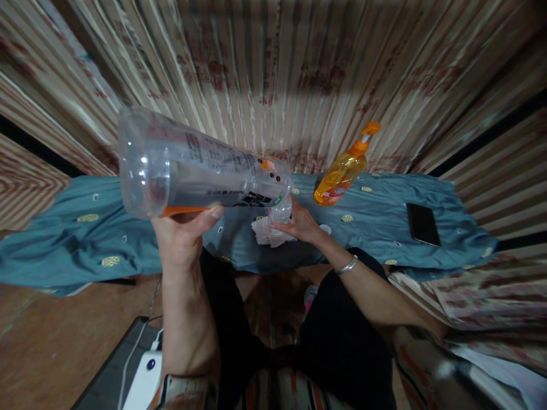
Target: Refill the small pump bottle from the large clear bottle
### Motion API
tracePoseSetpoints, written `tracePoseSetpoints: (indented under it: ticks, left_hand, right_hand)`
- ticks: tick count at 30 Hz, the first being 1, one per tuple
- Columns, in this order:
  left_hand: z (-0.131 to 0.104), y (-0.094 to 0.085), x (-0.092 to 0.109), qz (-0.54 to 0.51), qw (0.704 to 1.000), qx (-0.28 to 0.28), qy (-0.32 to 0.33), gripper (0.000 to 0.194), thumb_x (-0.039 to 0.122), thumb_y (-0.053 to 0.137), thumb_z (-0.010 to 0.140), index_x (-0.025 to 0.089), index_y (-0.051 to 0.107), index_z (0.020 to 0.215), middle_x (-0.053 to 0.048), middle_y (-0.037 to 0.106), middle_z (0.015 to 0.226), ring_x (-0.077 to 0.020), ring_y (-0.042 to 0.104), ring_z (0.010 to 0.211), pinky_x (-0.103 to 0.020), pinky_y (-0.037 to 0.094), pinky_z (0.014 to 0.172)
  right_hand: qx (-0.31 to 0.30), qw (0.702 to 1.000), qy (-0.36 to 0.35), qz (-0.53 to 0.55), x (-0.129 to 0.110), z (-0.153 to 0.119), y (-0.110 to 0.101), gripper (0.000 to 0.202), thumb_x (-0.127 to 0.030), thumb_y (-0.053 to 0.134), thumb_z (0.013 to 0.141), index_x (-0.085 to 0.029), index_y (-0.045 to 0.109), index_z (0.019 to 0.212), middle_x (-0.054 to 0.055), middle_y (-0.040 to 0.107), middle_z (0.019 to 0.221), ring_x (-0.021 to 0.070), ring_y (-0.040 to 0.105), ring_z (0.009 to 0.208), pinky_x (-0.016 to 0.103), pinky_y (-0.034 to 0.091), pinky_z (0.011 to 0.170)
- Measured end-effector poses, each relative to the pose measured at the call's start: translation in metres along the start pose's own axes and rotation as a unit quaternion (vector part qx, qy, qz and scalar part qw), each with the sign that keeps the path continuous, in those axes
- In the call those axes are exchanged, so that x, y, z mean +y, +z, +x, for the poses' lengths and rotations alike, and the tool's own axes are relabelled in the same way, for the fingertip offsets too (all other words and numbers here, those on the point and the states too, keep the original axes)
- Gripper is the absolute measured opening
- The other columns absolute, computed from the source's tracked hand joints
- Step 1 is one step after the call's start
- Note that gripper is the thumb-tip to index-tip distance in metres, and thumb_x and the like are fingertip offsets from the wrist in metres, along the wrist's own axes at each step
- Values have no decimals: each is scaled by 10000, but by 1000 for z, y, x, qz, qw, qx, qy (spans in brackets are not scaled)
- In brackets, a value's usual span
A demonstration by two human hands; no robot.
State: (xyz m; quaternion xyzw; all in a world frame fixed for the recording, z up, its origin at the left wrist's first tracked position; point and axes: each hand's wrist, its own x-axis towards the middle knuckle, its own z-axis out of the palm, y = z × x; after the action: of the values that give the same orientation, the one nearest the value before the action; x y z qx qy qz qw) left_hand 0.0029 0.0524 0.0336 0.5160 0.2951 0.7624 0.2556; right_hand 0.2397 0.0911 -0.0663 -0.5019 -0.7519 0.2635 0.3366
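My left hand (186, 230) is wrapped round a large clear plastic bottle (205, 171) with an orange label and dark print. The bottle lies almost level in the air, its wide base to the left and its far end dipping to the right. Below that end, my right hand (304, 222) grips a small clear container (280, 213); whether the two touch, I cannot tell. Under the container lies a crumpled whitish tissue (267, 233). A small white cap (325, 229) rests beside my right wrist. Any liquid in the large bottle is hard to make out.
An orange pump bottle (339, 176) stands at the back of the cloth-covered table (367, 219). A black flat device (423, 224) lies at the right. Striped curtains (256, 74) hang behind. At lower left, a white power bank (145, 376) with a cable sits on a dark surface.
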Motion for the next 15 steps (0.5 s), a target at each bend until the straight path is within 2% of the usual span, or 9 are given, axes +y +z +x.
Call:
tracePoseSetpoints:
  ticks: [5, 9, 15]
  left_hand:
    - [-1, 0, -1, -3, 1000, 8, -5, 1042, 381, 949, 429, 260, 480, 1352, -55, 632, 1222, -237, 708, 1004, -460, 606, 899]
    - [-1, 1, -2, -4, 1000, 11, -2, 1010, 375, 949, 434, 262, 491, 1327, -61, 644, 1207, -233, 708, 1004, -454, 593, 928]
    - [0, 2, -3, 18, 1000, 16, 5, 985, 450, 934, 430, 230, 504, 1288, -76, 640, 1185, -248, 707, 989, -413, 630, 806]
  right_hand:
    - [-3, 1000, -1, 6, 0, -1, -1, 879, -479, 793, 698, -139, 420, 1417, 139, 660, 1294, 335, 653, 1171, 462, 504, 1027]
    - [-3, 1000, -10, 5, 0, -1, -1, 910, -481, 783, 711, -129, 389, 1452, 154, 639, 1325, 340, 643, 1185, 469, 497, 1032]
    - [-6, 1000, 0, -10, 0, 0, -1, 911, -470, 792, 710, -165, 382, 1465, 138, 656, 1306, 340, 666, 1144, 475, 517, 995]
